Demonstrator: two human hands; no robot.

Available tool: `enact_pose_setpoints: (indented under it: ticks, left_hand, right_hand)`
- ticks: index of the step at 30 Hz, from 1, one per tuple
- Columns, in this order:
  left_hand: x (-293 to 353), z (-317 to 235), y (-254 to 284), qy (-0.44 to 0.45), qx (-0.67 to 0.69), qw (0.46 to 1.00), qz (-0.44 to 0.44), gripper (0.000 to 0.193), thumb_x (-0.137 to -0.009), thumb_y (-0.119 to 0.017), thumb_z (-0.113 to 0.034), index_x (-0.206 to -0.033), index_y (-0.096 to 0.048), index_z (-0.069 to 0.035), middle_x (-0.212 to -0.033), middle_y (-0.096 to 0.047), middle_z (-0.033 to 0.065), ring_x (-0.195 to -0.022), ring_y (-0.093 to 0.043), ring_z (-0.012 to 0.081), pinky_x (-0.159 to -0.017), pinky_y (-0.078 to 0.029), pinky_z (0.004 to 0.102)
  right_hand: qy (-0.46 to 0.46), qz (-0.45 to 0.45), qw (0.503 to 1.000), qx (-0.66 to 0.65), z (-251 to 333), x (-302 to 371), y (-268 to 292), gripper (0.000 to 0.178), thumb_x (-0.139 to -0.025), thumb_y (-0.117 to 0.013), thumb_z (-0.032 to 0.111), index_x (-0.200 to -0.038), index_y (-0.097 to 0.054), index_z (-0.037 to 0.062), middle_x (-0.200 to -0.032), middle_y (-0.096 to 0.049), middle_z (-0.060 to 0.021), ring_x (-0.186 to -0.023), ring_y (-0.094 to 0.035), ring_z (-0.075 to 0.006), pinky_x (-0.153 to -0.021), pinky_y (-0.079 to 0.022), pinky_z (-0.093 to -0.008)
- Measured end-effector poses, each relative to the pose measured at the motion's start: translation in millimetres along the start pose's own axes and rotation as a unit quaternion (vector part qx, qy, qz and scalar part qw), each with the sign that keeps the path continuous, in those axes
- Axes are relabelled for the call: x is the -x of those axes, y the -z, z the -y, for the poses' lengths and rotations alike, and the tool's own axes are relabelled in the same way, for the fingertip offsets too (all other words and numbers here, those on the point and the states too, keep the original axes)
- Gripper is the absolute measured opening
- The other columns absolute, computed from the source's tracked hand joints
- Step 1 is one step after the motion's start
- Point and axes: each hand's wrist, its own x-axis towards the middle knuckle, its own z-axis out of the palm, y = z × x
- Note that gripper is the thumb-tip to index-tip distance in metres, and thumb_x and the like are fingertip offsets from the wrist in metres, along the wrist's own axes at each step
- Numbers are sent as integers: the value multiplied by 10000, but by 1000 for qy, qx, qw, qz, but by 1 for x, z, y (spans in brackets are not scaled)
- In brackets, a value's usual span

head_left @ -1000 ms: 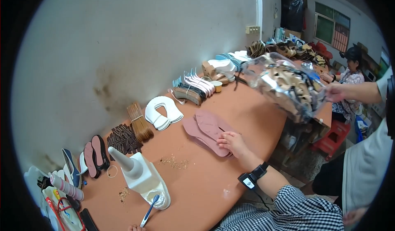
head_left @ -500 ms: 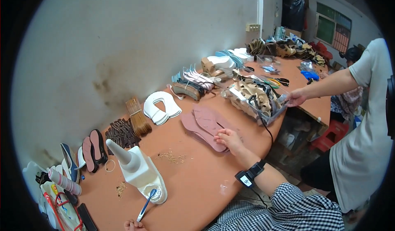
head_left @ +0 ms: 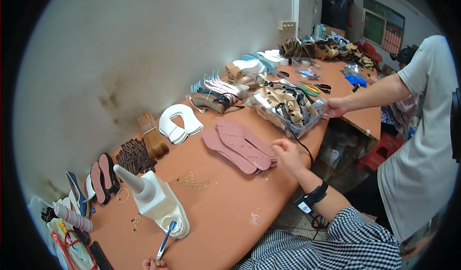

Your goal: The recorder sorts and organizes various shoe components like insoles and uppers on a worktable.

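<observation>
Drawn back from the pink soles [head_left: 235, 144] on the worktop [head_left: 225, 202], the right hand [head_left: 287, 155] hangs just beside them, fingers curled; whether they pinch anything, I cannot tell. Nearer, the left hand [head_left: 154, 264] pinches a toothbrush [head_left: 164, 243] against a white bottle [head_left: 156, 198]. Beyond the soles, a co-worker's hand [head_left: 337, 107] holds a clear bin [head_left: 309, 124], a black cord [head_left: 307, 147] trailing from it near the right hand.

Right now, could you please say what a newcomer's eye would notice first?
Probably the pink soles stacked centrally, with the right hand close to their right edge. Lower left stands a white cone-topped container; the left hand holds a brush at its open well. Upper right, a co-worker's hand holds a clear bin heaped with beige pieces.
</observation>
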Motion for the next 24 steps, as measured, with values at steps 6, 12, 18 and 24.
enact_pose_setpoints:
  ticks: [6,12,18,24]
  left_hand:
    - [5,5,3,-6,-18,1000,-9,145,-826,-511,2,-966,-493,-27,-838,-543,94,-668,-498,167,-610,-436,283]
    - [7,3,11,-23,-53,997,-41,116,-782,-510,29,-886,-503,-22,-737,-496,54,-620,-492,128,-532,-407,247]
    - [25,2,-28,51,-38,998,-29,184,-773,-551,24,-951,-531,-16,-766,-554,67,-616,-520,132,-578,-446,250]
    - [51,-7,-83,173,-100,978,67,548,-817,-506,-42,-1320,-289,-45,-824,-573,139,-618,-529,159,-567,-447,258]
  right_hand:
    - [59,-317,945,58,-14,-36,60,131,-794,-587,106,-876,-561,8,-781,-546,-15,-687,-506,-93,-621,-435,-239]
    - [-76,-115,905,-402,-29,-72,108,244,-843,-537,163,-1069,-452,130,-980,-535,-69,-850,-566,-224,-659,-501,-361]
    - [-329,-155,904,-225,-56,-104,199,898,-636,-686,510,-1319,-286,86,-1276,-365,-139,-1153,-408,-281,-935,-351,-467]
    - [-324,-81,928,-166,-43,-91,147,952,-664,-633,489,-1365,-147,66,-1370,-215,-187,-1194,-333,-347,-895,-377,-481]
